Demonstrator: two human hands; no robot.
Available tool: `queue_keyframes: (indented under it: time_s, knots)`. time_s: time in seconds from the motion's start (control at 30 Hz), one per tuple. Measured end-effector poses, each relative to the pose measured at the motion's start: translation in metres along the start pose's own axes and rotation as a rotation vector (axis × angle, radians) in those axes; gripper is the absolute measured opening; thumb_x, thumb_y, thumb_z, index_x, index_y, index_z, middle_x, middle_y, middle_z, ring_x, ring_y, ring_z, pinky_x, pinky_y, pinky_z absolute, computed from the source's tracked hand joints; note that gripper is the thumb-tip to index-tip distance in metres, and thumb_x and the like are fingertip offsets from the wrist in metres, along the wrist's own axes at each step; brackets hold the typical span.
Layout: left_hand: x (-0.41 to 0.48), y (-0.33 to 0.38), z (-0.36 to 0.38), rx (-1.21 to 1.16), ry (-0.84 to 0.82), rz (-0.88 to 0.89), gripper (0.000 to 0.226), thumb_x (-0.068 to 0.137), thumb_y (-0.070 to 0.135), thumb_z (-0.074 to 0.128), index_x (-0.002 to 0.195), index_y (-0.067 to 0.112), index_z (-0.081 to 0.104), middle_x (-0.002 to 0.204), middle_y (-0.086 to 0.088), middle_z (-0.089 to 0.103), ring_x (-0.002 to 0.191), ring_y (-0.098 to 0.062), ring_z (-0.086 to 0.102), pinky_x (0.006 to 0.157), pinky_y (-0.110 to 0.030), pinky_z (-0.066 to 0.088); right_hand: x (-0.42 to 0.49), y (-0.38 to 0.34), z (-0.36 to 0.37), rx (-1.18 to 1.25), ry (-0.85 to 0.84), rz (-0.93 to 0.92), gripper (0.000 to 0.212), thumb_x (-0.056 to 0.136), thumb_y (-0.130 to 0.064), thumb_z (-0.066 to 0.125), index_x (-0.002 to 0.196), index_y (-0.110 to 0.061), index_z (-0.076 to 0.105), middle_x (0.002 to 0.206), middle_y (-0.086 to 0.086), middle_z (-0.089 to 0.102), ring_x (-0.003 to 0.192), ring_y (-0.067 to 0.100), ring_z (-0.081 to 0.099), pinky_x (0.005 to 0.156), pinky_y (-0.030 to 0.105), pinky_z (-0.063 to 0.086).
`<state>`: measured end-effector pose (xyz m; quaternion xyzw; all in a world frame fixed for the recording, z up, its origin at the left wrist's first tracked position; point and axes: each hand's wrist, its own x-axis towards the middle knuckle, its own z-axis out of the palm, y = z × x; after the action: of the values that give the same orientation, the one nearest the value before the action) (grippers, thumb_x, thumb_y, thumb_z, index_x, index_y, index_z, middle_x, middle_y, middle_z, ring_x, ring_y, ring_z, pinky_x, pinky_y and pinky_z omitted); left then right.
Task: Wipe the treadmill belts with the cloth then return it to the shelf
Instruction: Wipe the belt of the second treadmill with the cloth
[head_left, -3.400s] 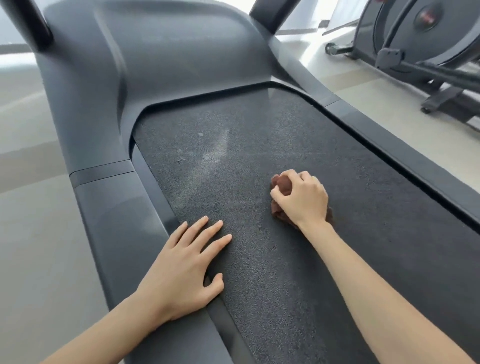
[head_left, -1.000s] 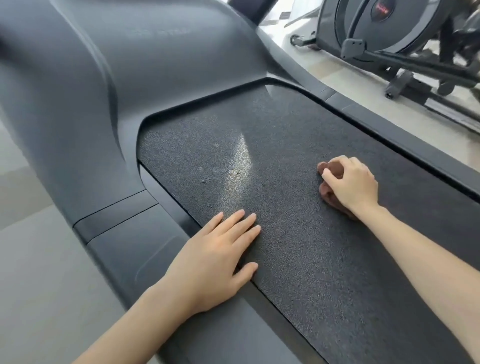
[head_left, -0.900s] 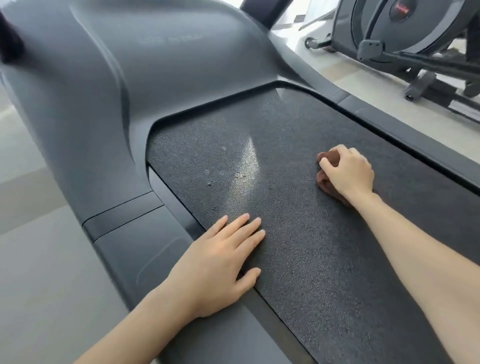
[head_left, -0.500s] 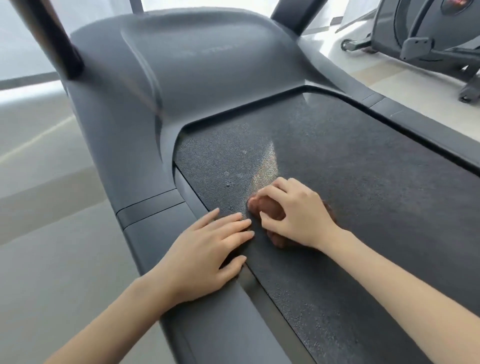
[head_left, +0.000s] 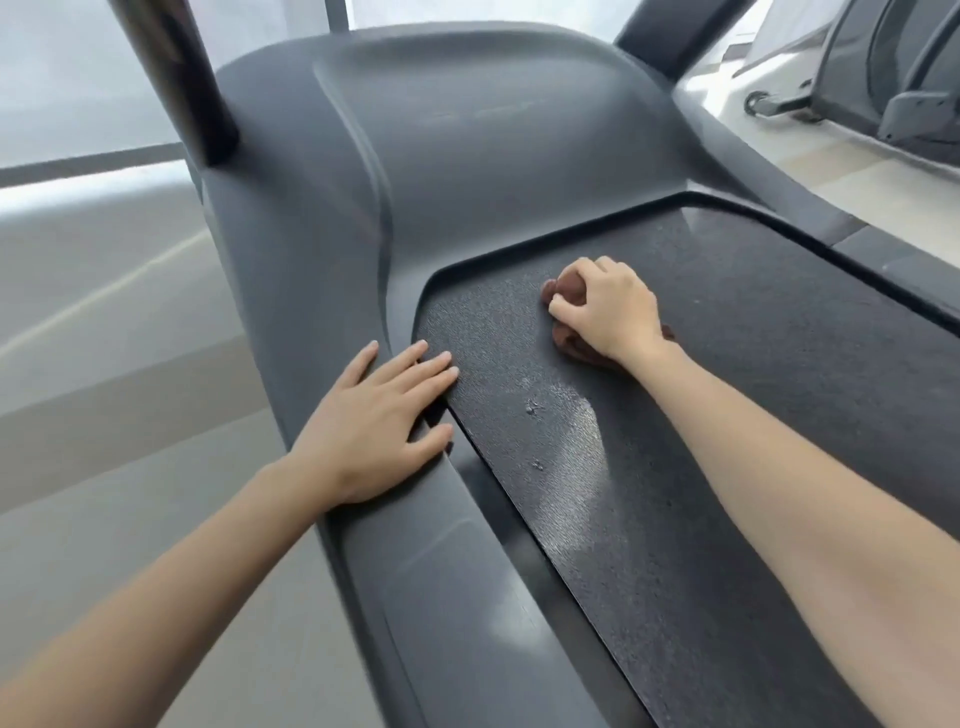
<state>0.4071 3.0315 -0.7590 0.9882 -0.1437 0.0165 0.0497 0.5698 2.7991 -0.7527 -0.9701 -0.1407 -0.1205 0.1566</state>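
While my right hand (head_left: 608, 306) bunches the brown cloth (head_left: 569, 340) near the black textured belt's (head_left: 727, 395) front edge, unwiped smudges (head_left: 532, 408) lie behind it, nearer my flat, empty left hand (head_left: 374, 426).

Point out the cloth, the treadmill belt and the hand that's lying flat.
cloth (head_left: 567, 345), head view, on the brown bunch below the right hand's thumb.
treadmill belt (head_left: 753, 374), head view, on bare belt surface.
left hand (head_left: 371, 434), head view, on its back.
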Motion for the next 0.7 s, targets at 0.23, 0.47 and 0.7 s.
queue_keyframes:
  time_s: [0.23, 0.47, 0.7]
  knots:
    - [0.002, 0.0, -0.001, -0.051, 0.023, -0.012, 0.066, 0.085, 0.055, 0.018, 0.147, 0.033, 0.023, 0.155, 0.019, 0.016, 0.143, 0.001, 0.0, 0.115, -0.032, -0.012, -0.027, -0.028, -0.006, 0.003, -0.061, -0.146, 0.03, 0.077, -0.039, 0.062, 0.103, -0.024, 0.063, 0.101, 0.0, 0.061, 0.102, 0.022, 0.053, 0.078, 0.029, 0.037]
    - [0.0, -0.001, 0.003, -0.031, 0.023, -0.007, 0.067, 0.085, 0.055, 0.01, 0.148, 0.033, 0.019, 0.155, 0.018, 0.013, 0.143, 0.0, -0.003, 0.116, -0.034, -0.012, -0.162, -0.051, -0.043, 0.147, -0.132, -0.518, 0.032, 0.068, -0.034, 0.062, 0.098, -0.023, 0.068, 0.094, -0.007, 0.062, 0.083, 0.018, 0.056, 0.075, 0.034, 0.048]
    - [-0.002, 0.002, 0.002, -0.076, 0.118, -0.04, 0.054, 0.096, 0.042, 0.019, 0.146, 0.024, 0.032, 0.156, 0.008, 0.016, 0.145, -0.011, 0.003, 0.117, -0.031, -0.006, -0.146, -0.061, -0.037, 0.151, -0.101, -0.472, 0.028, 0.072, -0.036, 0.058, 0.093, -0.022, 0.07, 0.088, -0.005, 0.063, 0.081, 0.019, 0.058, 0.074, 0.032, 0.049]
